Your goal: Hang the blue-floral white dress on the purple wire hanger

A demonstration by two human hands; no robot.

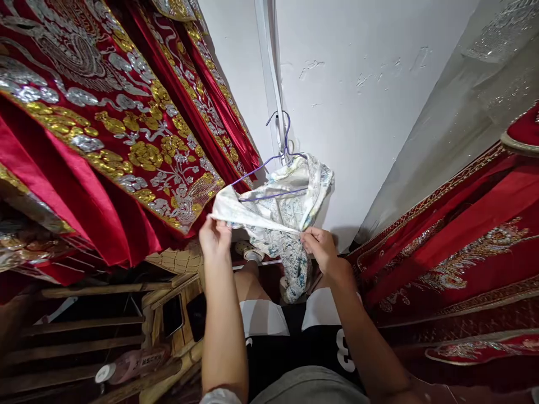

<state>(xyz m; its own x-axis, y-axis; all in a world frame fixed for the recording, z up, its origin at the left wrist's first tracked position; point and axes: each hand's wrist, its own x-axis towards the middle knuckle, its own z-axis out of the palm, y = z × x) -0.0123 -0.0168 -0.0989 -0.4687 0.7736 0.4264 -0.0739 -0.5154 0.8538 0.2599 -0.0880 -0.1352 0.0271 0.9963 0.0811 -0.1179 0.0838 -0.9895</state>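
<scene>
A white garment with a pale blue pattern (281, 209) hangs on a thin purple wire hanger (275, 163) in front of the white wall. My left hand (214, 235) is closed on the garment's left edge. My right hand (319, 245) pinches its lower edge a little to the right. Between the two hands the cloth is stretched flat, and the rest of it droops down below my right hand.
Red robes with gold and silver embroidery (118, 129) hang close on the left, and more red embroidered cloth (455, 252) on the right. A wooden rack (96, 325) with a bottle (130, 365) stands at lower left. The white wall (357, 101) is straight ahead.
</scene>
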